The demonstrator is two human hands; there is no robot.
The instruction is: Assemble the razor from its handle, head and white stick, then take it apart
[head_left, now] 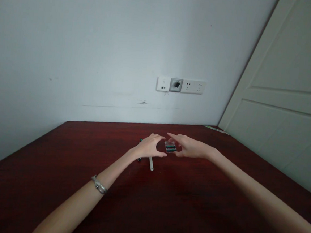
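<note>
Both my arms reach out over a dark red wooden table (164, 204). My right hand (189, 147) pinches a small clear pack with dark teal pieces (170, 146) between thumb and fingers. My left hand (150, 146) is curved just left of the pack, thumb and fingers apart, not clearly gripping it. Under my left hand lie a white stick-like handle (151, 164) and a dark thin object (139, 159), both partly hidden. A silver bracelet (99, 185) sits on my left wrist.
A white wall stands behind the table with a row of sockets and a switch (180, 85). A pale panelled door (287, 106) runs along the right side. A thin light strip (215, 129) lies at the table's far right corner.
</note>
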